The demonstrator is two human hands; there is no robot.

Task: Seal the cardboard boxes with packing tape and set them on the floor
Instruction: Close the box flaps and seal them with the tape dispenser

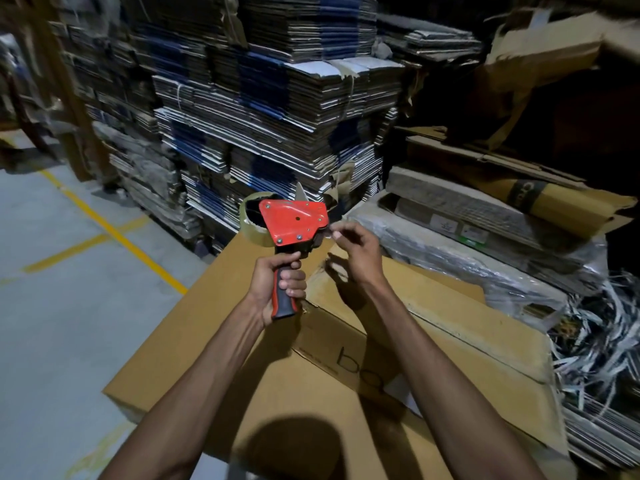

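1. The left hand [278, 284] is clenched round the black-and-red handle of a tape dispenser [294, 225], holding it upright above the boxes.
2. The right hand [353, 252] is raised just right of the dispenser's front end, thumb and forefinger pinched together at the tape end there; the tape itself is too thin and blurred to make out between the fingertips.
3. The dispenser has a red side plate, and a roll of clear-brownish packing tape [251, 220] sits on its far left side.
4. Below the hands lies a large cardboard box [214, 320], its brown top flaps closed; what is inside cannot be seen.
5. A second, smaller cardboard box [433, 341] lies on top of the large one towards the right, with handwritten marks on its near face and its long top seam running away to the far left. Its contents are hidden as well.
6. To the right of the boxes are flattened cartons wrapped in clear plastic film [467, 258], and nearer, a tangle of loose white strapping bands [595, 341].
7. Beyond the dispenser rise tall stacks of flattened cardboard [277, 116], brown and blue-edged, some bundles tied with string; they close off the far side.
8. On the left is grey concrete floor [52, 306] marked with yellow lines [114, 233].
9. Torn brown cardboard sheets [536, 57] hang at the far right, in shadow.
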